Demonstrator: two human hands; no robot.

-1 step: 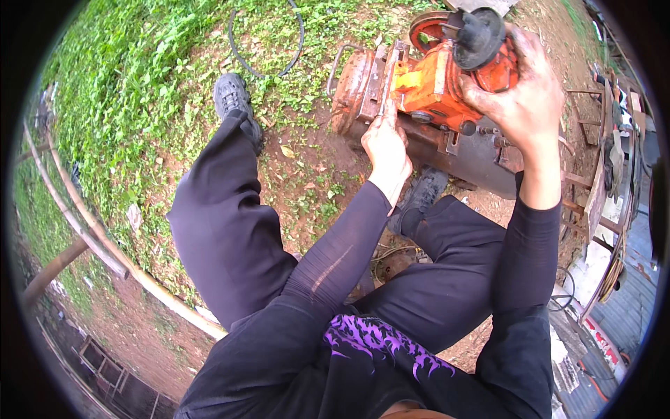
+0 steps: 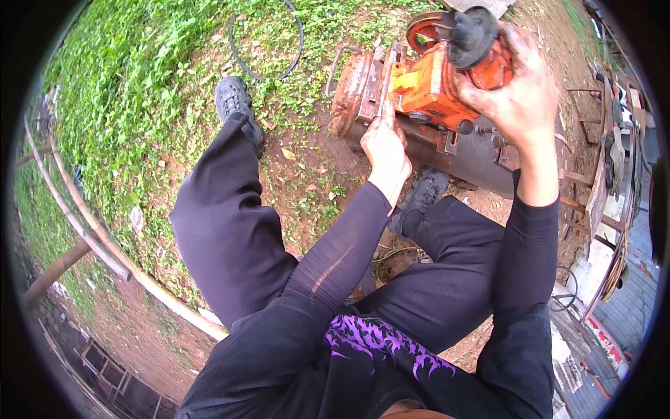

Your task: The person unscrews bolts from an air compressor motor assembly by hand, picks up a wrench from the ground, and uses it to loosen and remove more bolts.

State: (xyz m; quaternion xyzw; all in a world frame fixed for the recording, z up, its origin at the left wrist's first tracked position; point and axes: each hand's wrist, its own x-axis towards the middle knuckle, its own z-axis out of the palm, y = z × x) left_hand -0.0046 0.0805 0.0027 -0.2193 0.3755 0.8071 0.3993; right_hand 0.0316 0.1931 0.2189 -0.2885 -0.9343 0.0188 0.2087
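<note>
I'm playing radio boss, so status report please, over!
Right grip around orange compressor pump. Left grip at its base, anything pinched unclear. Black disc beside right grip.

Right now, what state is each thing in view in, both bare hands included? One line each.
Rust-brown cylindrical metal tank: lying on its side.
Orange painted metal machine: sitting atop the tank.
Thin black ring-shaped loop: lying open on the grass.
Bare left hand: fingers pinched together beside the machine; anything held is unclear.
Bare right hand: wrapped around the machine's right end.
</note>
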